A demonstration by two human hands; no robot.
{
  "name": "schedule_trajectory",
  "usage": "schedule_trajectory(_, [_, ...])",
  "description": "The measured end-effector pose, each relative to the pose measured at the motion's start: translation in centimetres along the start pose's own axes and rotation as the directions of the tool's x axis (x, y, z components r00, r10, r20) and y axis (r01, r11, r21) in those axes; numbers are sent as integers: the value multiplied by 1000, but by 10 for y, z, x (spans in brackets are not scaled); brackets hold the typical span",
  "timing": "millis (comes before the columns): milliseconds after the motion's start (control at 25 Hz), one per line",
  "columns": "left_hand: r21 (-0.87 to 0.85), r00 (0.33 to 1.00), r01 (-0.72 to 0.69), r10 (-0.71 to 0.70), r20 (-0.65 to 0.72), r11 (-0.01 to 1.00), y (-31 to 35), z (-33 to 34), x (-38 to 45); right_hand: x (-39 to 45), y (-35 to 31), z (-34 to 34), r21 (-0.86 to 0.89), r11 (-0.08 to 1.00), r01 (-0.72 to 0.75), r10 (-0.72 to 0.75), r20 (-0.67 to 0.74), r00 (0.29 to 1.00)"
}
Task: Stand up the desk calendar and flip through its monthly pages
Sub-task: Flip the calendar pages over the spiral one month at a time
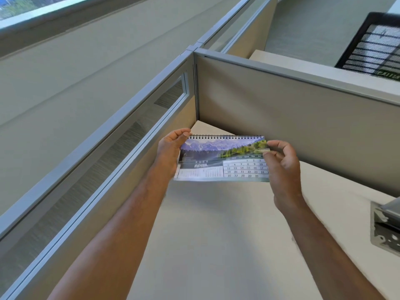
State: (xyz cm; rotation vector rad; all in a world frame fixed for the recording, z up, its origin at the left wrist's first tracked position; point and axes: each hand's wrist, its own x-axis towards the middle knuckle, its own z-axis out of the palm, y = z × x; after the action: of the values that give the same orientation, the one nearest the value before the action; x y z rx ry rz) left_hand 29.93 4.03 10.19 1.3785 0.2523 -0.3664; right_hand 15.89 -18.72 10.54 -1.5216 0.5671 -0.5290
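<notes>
A spiral-bound desk calendar [220, 160] is held up above the pale desk [216, 234], near the corner of the cubicle. Its facing page shows a mountain lake photo, the word APRIL and a date grid; the wire binding runs along the top edge. My left hand [171, 150] grips the calendar's left end, thumb near the top left corner. My right hand [281, 167] pinches the right edge between thumb and fingers. The calendar's back and its stand are hidden from view.
Grey cubicle partitions [303, 109] enclose the desk at the back and left, with a glass strip [129, 135] along the left one. A metal cable box [385, 228] sits at the right edge of the desk. A black mesh chair back [376, 48] shows beyond the partition.
</notes>
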Motion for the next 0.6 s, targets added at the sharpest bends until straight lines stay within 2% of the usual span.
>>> schedule_trajectory(120, [-58, 995, -2, 8, 98, 998, 0, -5, -4, 13, -20, 4, 57, 998, -18, 17, 19, 1000])
schedule_trajectory(240, [-72, 999, -24, 27, 42, 997, -6, -4, -5, 25, -34, 10, 91, 995, -41, 40, 13, 999])
schedule_trajectory(440, [4, 995, -102, 102, 14, 995, -17, 0, 0, 31, -36, 17, 135, 988, -74, 60, 101, 993])
schedule_trajectory(600, [-86, 991, -131, 130, -19, 988, -20, 2, 0, 32, -29, 23, 115, 992, -44, 29, 126, 992])
